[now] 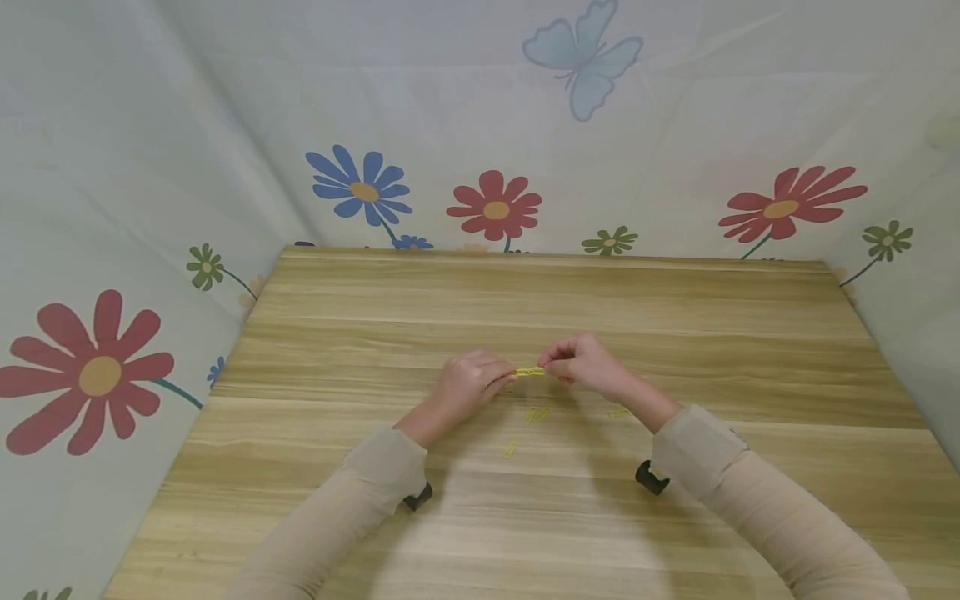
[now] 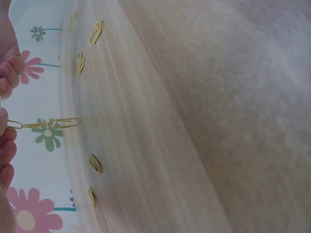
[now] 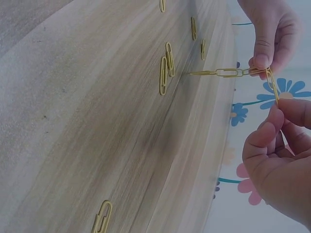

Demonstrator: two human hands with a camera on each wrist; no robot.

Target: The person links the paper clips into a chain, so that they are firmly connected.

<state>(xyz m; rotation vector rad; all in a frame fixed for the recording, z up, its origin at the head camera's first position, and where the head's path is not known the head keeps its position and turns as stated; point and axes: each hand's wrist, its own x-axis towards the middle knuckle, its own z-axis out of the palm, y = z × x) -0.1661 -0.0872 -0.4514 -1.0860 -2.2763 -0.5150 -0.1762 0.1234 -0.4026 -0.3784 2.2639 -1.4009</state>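
Observation:
A short chain of linked yellow paper clips (image 3: pixel 228 73) hangs from my left hand (image 1: pixel 472 382), whose thumb and fingers pinch its upper end. Opposite it, my right hand (image 1: pixel 588 367) pinches another yellow paper clip (image 3: pixel 273 90) between thumb and fingertips. That clip stretches across the gap between the hands and meets the chain at the left fingertips. The chain's lower end dangles toward the tabletop. In the left wrist view, the left hand (image 2: pixel 7 160) is cut off by the frame edge, and the right hand (image 2: pixel 9 63) shows only partly.
Several loose yellow paper clips lie on the wooden table (image 1: pixel 637 308): a pair (image 1: pixel 537 414) below the hands, one clip (image 1: pixel 510 450) nearer the body, and others (image 1: pixel 618 412) beside the right forearm. A flower-printed cloth (image 1: pixel 420 100) stands behind the table.

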